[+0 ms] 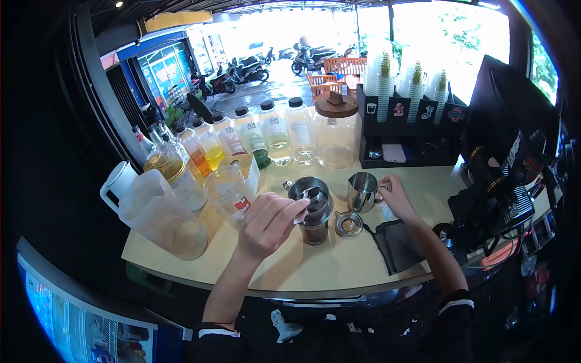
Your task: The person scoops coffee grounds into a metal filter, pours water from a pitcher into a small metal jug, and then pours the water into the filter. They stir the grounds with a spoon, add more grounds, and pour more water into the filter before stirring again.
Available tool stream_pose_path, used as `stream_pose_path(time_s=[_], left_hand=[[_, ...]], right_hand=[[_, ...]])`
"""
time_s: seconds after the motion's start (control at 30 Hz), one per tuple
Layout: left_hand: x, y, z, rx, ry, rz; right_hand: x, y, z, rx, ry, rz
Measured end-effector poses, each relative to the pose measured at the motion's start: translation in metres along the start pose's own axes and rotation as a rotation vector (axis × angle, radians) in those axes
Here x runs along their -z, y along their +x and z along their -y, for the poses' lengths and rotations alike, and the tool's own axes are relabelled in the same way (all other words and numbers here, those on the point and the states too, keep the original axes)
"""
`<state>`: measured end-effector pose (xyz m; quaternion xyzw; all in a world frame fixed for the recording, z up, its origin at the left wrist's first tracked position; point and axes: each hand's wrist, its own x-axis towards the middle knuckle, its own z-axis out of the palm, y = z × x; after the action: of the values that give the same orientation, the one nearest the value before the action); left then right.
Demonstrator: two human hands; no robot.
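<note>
My left hand (269, 224) is closed in a pinch on a small white-and-dark piece (310, 195), whose kind I cannot make out. It hovers over a round metal vessel (324, 184) with a side handle, which appears set on top of a glass of dark contents (315, 233). To the right, my right hand (396, 196) has its fingers at the handle of a steel milk pitcher (362, 195), which stands upright on the counter. Between glass and pitcher lies a small round metal strainer (349, 224). A dark cloth (399, 245) lies below my right forearm.
Clear plastic jugs (163, 212) and a tub (225, 189) crowd the counter's left. Several capped bottles (278, 136) line the back, beside a wood-lidded jar (337, 136). Stacked cups (379, 72) stand on a black rack (408, 142). Dark equipment (493, 175) fills the right end.
</note>
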<state>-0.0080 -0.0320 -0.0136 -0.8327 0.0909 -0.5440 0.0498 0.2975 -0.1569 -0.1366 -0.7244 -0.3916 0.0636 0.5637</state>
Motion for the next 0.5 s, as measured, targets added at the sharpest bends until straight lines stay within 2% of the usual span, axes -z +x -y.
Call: stream_pose_path(time_s=[0.03, 0.1, 0.17, 0.23, 0.37, 0.43, 0.5], left_hand=[[-0.001, 0.001, -0.001, -0.001, -0.001, -0.004], [-0.004, 0.004, -0.004, -0.025, -0.044, 0.018], [-0.007, 0.009, -0.007, -0.031, -0.071, 0.026], [-0.014, 0.012, -0.01, -0.037, -0.099, 0.037], [-0.021, 0.011, -0.011, -0.005, -0.15, 0.017], [-0.019, 0.009, -0.011, 0.035, -0.177, 0.003], [-0.014, 0.006, -0.01, 0.177, -0.264, -0.037]], right_hand=[[0.003, -0.005, 0.022, 0.003, -0.003, -0.002], [0.006, -0.016, 0.073, 0.474, -0.13, 0.06], [0.003, -0.038, 0.128, 0.57, 0.041, 0.225], [-0.005, -0.056, 0.158, 0.664, 0.035, 0.309], [-0.027, -0.06, 0.165, 0.818, 0.081, 0.316], [-0.033, -0.055, 0.164, 0.954, 0.073, 0.179], [-0.034, -0.053, 0.166, 0.948, 0.08, 0.177]])
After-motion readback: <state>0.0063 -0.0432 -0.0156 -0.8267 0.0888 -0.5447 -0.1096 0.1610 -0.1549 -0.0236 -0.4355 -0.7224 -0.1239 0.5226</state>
